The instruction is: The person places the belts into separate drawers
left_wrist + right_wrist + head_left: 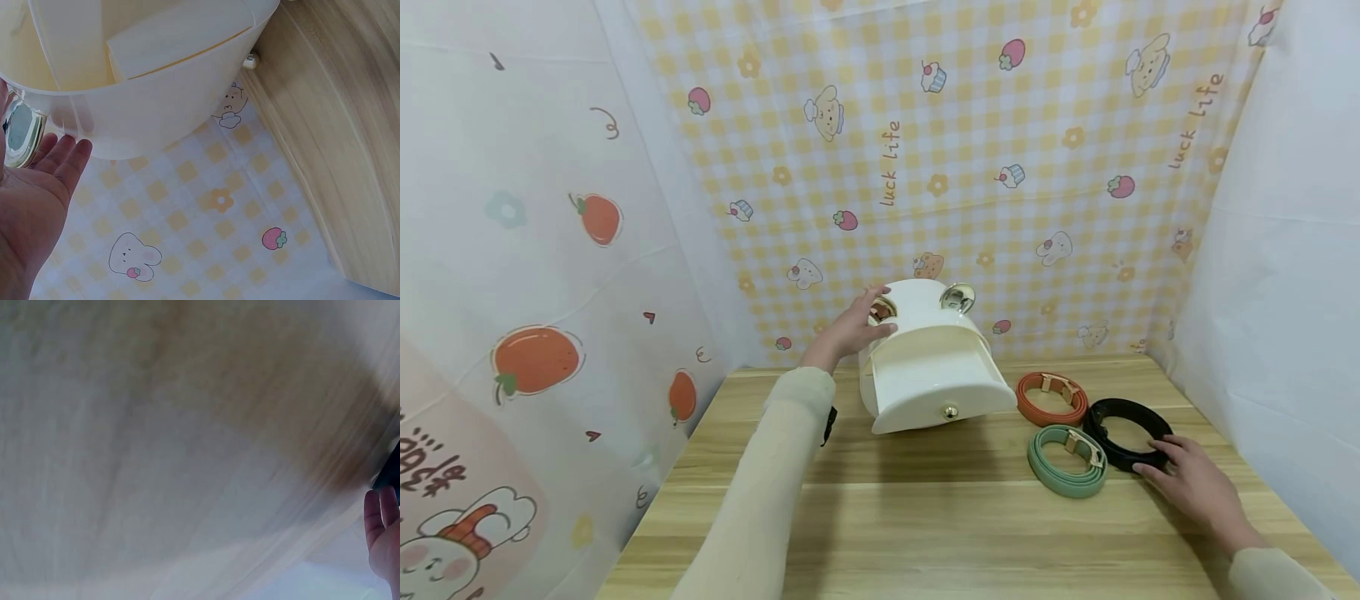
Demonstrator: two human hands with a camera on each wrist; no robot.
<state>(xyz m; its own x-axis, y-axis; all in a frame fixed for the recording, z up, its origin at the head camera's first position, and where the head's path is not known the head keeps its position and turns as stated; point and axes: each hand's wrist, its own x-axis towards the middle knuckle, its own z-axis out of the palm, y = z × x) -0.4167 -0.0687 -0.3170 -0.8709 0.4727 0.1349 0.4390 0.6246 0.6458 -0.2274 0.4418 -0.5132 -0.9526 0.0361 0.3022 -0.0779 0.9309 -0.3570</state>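
A glossy white storage box (917,310) with round gold ears and a gold knob (950,412) on its front stands tilted on the table, its front flap or drawer pulled open. My left hand (852,327) holds it at the upper left, beside the left ear. In the left wrist view, fingers (74,164) lie against the white wall near the gold ear (25,134). At the right, my right hand (1198,483) grips the near edge of a coiled black belt (1123,408) between thumb and fingers. Only a dark sliver of this belt (390,472) shows in the right wrist view.
Left of the black belt lie a coiled orange belt (1026,407) and a coiled green belt (1067,485), both with gold buckles. The wooden table (925,533) is bounded by a checked cloth (940,208) behind and pale cloths at both sides.
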